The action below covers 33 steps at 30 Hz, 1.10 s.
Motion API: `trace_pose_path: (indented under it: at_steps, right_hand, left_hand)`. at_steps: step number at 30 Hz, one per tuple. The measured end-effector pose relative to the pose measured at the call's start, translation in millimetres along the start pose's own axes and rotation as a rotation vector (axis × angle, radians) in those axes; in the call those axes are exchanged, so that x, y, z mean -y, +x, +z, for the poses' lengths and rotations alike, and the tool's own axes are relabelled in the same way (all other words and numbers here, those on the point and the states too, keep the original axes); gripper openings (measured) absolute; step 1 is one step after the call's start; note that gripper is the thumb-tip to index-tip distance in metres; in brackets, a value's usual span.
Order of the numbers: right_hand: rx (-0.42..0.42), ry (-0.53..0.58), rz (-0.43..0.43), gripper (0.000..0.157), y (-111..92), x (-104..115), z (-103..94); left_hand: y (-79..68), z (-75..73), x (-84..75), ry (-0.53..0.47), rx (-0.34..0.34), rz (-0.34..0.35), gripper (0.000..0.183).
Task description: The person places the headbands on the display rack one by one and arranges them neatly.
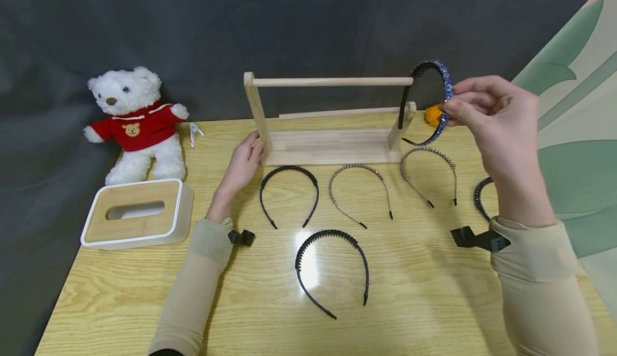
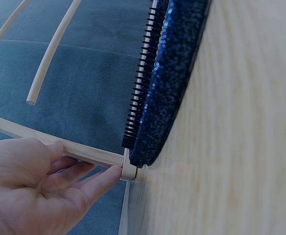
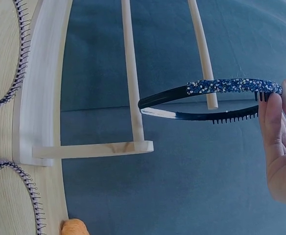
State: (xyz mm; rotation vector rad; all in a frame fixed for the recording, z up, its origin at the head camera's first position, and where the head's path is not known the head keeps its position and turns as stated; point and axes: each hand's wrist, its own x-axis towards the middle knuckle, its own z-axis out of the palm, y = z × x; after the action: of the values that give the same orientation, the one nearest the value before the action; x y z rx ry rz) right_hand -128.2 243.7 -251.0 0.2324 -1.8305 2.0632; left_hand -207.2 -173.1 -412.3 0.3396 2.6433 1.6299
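Observation:
My right hand (image 1: 496, 115) pinches a blue glittery headband (image 1: 447, 85) between thumb and fingers, above the table at the right. The wooden rack (image 1: 332, 144) stands on its base below, and its upper rod (image 1: 332, 82) ends at the headband's left side in the head view. In the right wrist view that rod's free end (image 3: 212, 103) shows between the headband's two sides. My left hand (image 1: 243, 160) grips the rack's left end; the left wrist view shows its thumb on one side of the wood and fingers on the other.
Several headbands lie on the table before the rack, including a dark one (image 1: 332, 233), a black one (image 1: 289, 168) and two pinkish ones. A white teddy bear (image 1: 137, 126), a tissue box (image 1: 137, 214) and a white clip (image 1: 195, 134) sit left. An orange object (image 1: 433, 115) lies behind.

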Motion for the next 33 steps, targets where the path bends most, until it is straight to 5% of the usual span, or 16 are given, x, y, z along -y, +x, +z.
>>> trace_pose_path:
  at_steps: [33]
  right_hand:
    - [0.025,-0.007,-0.042,0.014,11.8,-8.2,26.3]
  left_hand:
    - [0.1,-0.9,-0.5,-0.03,0.008,-0.001,0.047]
